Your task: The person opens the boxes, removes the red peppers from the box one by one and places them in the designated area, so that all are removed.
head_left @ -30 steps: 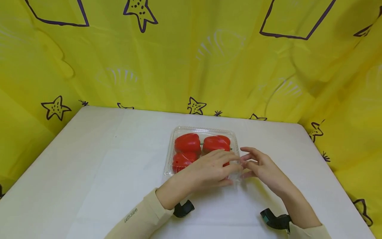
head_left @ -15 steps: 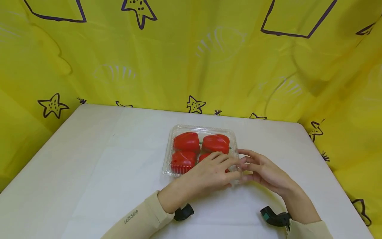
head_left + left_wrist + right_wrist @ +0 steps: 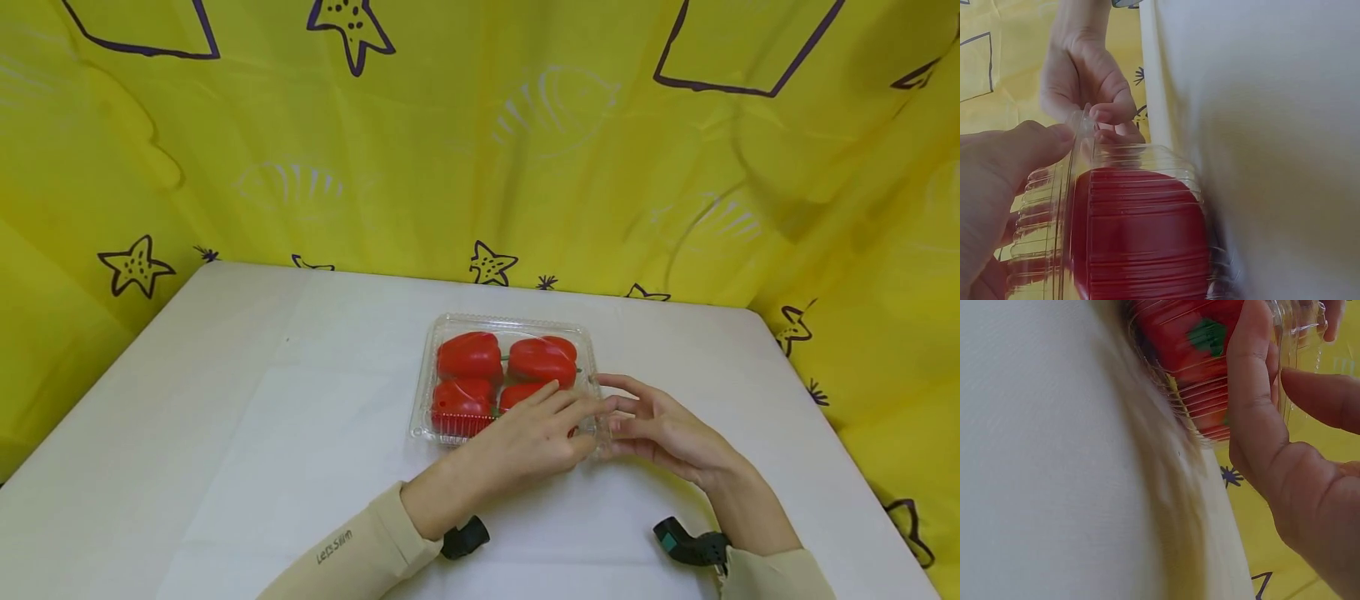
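A clear plastic clamshell container (image 3: 517, 321) with its lid over several red bell peppers (image 3: 469, 358) sits on the table. My left hand (image 3: 532, 433) reaches across its front right corner and grips the lid edge there. In the left wrist view, the left thumb (image 3: 1047, 140) lies at the lid's rim, and the fingers curve over the lid's top. My right hand (image 3: 667, 429) pinches the rim at the right side, with thumb and fingers on either side of it. The right wrist view shows one pepper with a green stem (image 3: 1207, 336) through the ridged wall.
A white cloth covers the table (image 3: 315, 467). Yellow patterned fabric (image 3: 450, 150) stands along the back and both sides. A black wrist device (image 3: 690, 546) sits at the right wrist and another (image 3: 467, 537) at the left.
Both hands stay at the container's right corner. The left fingers have shifted slightly, and the right fingers have closed in against the rim. The container stays about where it was.
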Demonstrator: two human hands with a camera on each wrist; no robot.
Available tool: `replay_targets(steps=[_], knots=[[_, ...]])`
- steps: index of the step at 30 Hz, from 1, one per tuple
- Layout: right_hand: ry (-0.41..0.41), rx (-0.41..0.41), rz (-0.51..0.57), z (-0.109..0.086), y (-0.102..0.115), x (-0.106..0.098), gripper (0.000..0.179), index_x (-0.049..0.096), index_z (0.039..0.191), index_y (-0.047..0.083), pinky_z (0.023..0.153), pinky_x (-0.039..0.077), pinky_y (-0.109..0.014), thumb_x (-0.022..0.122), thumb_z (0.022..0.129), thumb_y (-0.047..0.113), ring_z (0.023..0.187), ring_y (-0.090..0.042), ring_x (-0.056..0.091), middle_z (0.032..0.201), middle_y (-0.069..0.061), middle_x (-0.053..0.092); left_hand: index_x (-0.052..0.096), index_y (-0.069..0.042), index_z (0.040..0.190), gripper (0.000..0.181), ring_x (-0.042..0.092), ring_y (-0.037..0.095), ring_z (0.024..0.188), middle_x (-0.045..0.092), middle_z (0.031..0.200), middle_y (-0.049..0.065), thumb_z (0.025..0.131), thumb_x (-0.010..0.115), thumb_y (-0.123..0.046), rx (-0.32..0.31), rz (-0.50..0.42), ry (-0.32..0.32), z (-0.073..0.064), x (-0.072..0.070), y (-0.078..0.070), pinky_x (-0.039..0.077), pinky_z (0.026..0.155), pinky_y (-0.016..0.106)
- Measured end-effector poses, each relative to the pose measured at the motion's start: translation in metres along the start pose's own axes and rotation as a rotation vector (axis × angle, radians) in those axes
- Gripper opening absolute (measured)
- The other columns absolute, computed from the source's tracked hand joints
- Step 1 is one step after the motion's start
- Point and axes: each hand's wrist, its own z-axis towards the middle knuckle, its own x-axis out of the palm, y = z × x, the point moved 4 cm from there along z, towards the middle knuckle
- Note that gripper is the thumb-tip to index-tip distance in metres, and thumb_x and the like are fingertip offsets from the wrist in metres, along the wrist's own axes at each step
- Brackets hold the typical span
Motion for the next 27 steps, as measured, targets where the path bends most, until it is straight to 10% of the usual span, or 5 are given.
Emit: replay_targets(steps=[27], knots=[[0.104,-0.072,0.113,0.005,-0.006,0.001,0.062,0.025,0.147,0.014,0.088,0.058,-0.029,0.042,0.095,-0.014,0.097,-0.014,0.066,0.116,-0.004,0.062,0.073,-0.017,0.119,0.025,0.063,0.017,0.120,0.064,0.134,0.001,0.101,0.056,-0.019,0.054,0.302,-0.074,0.003,0.011,-0.012,0.051,0.105,0.040]])
